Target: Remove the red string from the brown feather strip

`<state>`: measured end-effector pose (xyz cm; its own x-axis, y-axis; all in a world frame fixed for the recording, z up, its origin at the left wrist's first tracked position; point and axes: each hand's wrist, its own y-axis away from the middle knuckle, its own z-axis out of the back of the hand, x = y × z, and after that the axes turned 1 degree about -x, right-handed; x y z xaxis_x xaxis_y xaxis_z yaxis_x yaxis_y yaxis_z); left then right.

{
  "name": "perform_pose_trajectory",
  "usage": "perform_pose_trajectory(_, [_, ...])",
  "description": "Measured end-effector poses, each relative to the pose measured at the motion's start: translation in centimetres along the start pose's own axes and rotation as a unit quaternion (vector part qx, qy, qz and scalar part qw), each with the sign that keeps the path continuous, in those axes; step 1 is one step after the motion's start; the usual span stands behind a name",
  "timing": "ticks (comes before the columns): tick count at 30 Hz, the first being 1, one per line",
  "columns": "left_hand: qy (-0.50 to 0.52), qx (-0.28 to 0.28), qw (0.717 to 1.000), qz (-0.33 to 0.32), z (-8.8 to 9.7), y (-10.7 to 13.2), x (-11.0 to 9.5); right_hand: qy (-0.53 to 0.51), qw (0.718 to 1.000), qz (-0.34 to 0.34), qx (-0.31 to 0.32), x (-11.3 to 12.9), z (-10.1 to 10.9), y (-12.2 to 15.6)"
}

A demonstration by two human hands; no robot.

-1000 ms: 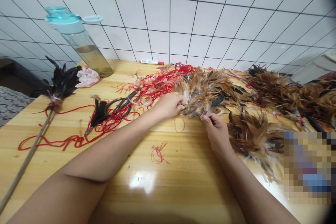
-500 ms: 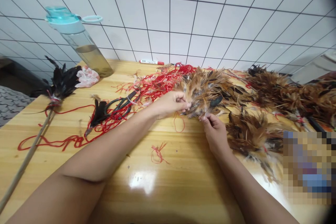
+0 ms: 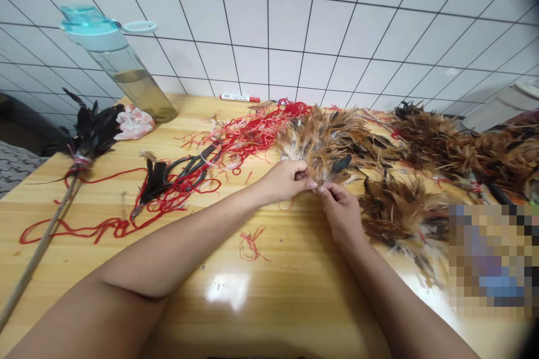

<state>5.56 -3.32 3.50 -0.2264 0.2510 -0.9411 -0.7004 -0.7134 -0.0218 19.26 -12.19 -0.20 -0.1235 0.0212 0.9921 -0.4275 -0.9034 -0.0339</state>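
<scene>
My left hand (image 3: 289,182) is closed in a pinch at the near edge of a heap of brown feathers (image 3: 326,137). Thumb and forefinger of my right hand (image 3: 343,213) are pinched too, meeting the left fingertips. Between them is the end of a small brown feather (image 3: 321,177), mostly covered by the fingers. Just beneath my left hand a thin red string loop (image 3: 286,205) lies on the table. Close to my right wrist rests a tied bunch of brown feathers (image 3: 402,207).
Tangled red string (image 3: 261,129) and dark-handled scissors (image 3: 191,165) lie left of the heap. A water bottle (image 3: 135,78), a stick with black feathers (image 3: 59,219) and a marker (image 3: 240,98) are farther out. More feather bunches (image 3: 455,146) lie right, before the tiled wall (image 3: 290,22).
My left hand has moved right and slightly nearer to me, so its fingertips now meet those of my right hand. The view has shifted slightly.
</scene>
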Motion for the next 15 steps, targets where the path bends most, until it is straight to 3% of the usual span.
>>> perform_pose_trajectory(5, [0.076, 0.018, 0.997, -0.02, -0.1, -0.2, 0.3, -0.02, 1.0, -0.009, 0.022, 0.0, 0.0, -0.1])
perform_pose_trajectory(15, [0.226, 0.054, 0.972, 0.043, -0.2, -0.3, 1.0, -0.02, 0.994, 0.008, 0.102, 0.0, 0.4, -0.2])
